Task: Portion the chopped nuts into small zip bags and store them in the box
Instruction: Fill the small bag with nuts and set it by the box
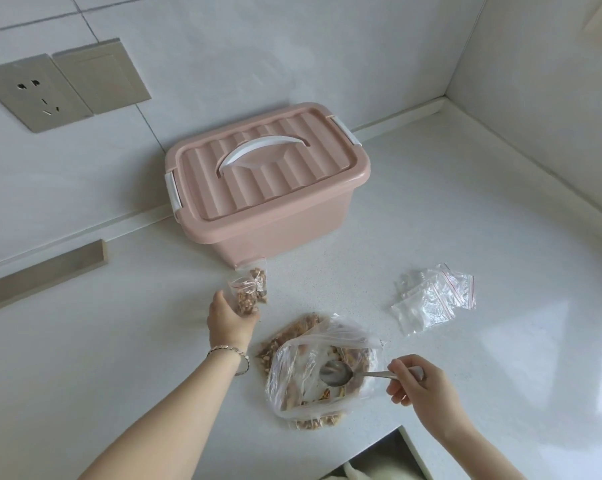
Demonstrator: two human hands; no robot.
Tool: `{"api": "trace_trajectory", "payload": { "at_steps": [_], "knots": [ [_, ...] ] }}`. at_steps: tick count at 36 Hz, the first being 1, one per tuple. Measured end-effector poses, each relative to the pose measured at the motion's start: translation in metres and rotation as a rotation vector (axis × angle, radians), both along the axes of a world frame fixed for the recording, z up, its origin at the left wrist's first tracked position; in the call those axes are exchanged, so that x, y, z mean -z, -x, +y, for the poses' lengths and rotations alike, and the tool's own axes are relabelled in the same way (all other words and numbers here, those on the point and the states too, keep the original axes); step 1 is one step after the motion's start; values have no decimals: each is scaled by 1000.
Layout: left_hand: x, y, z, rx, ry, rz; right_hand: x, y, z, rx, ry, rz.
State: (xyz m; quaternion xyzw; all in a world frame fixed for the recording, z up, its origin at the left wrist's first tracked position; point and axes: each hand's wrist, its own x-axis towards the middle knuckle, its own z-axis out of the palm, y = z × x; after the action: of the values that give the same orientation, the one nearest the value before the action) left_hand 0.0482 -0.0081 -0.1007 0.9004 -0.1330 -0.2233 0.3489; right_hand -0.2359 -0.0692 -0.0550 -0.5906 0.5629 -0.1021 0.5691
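White table (465, 202), corner spot, tiled wall behind with two wall plates (63, 84) at left.

Pink box (268, 181) at the back of the table, close to the wall. Ribbed lid on, white handle lying flat, white latches at both ends.

Big clear bag (313, 393) lies near the front edge, mouth gaping toward the right. Chopped nuts (292, 332) are heaped along its far side and bottom.

Left hand (228, 318) is stretched forward, fingers grasping the lower end of a filled zip bag (249, 289). This bag is packed with nut pieces, and its top edge is just in front of the box's near corner. Cannot tell whether it touches the table.

Right hand (420, 382) is at the big bag's mouth, fingers curled round the handle of a spoon (337, 372).

Empty zip bags (434, 296), red-striped seals, lie in a loose pile right of centre, well apart from the box.

Spoon bowl sits inside the big bag, looks empty.

Thin bracelet (228, 353) on the left wrist.
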Motion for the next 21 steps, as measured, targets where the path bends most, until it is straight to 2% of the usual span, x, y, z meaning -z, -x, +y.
{"api": "trace_trajectory", "payload": {
  "at_steps": [6,13,17,21],
  "knots": [
    [1,-2,9,9,-49,13,10,4,4,12,-7,13],
    [-6,14,8,-14,22,-50,24,13,2,100,-36,87],
    [-28,43,18,79,122,30,27,21,-9,59,-14,225],
    [-45,68,33,235,139,102,24,23,-36,22,146,417]
  ]
}}
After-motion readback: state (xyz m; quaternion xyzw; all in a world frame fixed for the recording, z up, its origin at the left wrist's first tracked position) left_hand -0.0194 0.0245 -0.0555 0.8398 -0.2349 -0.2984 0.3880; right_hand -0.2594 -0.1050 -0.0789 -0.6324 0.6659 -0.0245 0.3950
